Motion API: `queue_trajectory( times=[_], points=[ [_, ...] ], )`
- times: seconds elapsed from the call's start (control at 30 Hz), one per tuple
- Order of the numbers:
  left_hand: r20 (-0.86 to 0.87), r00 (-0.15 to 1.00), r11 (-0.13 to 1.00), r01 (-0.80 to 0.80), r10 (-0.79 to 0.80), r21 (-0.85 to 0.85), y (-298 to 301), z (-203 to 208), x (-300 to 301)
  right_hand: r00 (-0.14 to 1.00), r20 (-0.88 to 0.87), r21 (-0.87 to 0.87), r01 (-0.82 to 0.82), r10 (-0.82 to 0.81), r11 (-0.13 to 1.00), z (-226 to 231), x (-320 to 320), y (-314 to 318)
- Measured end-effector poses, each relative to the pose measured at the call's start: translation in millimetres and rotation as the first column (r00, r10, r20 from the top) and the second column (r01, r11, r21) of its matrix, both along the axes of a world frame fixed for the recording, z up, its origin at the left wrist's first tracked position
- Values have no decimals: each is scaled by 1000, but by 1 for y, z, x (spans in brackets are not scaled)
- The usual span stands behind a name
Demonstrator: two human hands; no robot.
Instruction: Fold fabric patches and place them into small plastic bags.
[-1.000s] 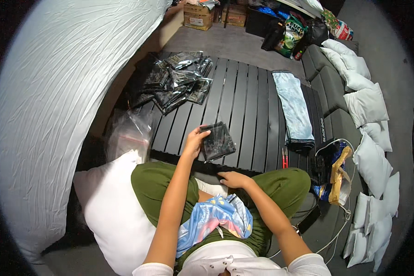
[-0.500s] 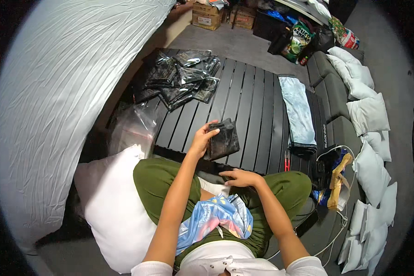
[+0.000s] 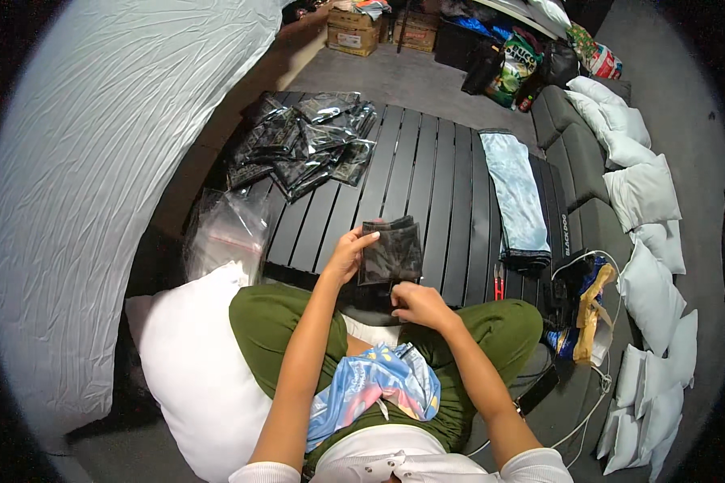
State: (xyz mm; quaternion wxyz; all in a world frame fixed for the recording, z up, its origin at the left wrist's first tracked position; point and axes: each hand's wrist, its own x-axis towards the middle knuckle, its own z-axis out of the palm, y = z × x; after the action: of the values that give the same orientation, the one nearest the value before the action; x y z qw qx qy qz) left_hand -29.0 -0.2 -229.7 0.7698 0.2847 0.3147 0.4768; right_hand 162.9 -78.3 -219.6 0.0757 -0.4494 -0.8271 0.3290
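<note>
1. The left hand [image 3: 349,254] is closed around the left side of a folded dark cloth [image 3: 392,256], thumb on the near face.
2. That cloth is a flat, roughly square bundle, tilted up over the near edge of the slatted black counter [image 3: 459,201], left of that edge's right corner.
3. The right hand [image 3: 420,306] is just below the bundle's lower edge, fingers curled in and thumb close to them; whether it pinches or touches anything, I cannot tell.
4. Toward the counter's far left corner lies a heap of dark packets [image 3: 310,138] in shiny clear wrapping, overlapping one another.
5. Along the right edge lies a long pale blue cloth [image 3: 514,193] with a dark lower end.
6. Near the right corner of the near edge are red-handled snips [image 3: 499,286], just below that cloth.
7. By the left corner of the near edge are clear plastic bags [image 3: 227,233], just above a white pillow [image 3: 197,362].
</note>
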Motion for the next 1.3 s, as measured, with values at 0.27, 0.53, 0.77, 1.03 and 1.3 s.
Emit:
queue_trajectory(
  times=[0.27, 0.53, 0.77, 1.03, 1.3],
  points=[
    [130, 989, 997, 73, -71, -7, -2, 8, 2, 609, -572, -247, 511, -549, 824, 9, 51, 20],
    [140, 990, 1000, 13, -13, 1, 0, 2, -1, 506, -434, -551, 506, -746, 664, -1, 51, 21],
    [202, 978, 998, 57, -55, -5, -2, 3, 5, 522, -583, 126, 815, -622, 566, -11, 59, 38],
    [208, 969, 990, 138, -136, 5, -9, 0, 10, 360, -702, -312, 620, -615, 720, 4, 44, 34],
    [-7, 990, 983, 140, -142, -117, -12, -2, 16, 398, -555, -664, 316, -730, 677, 17, 28, 51]
  ],
)
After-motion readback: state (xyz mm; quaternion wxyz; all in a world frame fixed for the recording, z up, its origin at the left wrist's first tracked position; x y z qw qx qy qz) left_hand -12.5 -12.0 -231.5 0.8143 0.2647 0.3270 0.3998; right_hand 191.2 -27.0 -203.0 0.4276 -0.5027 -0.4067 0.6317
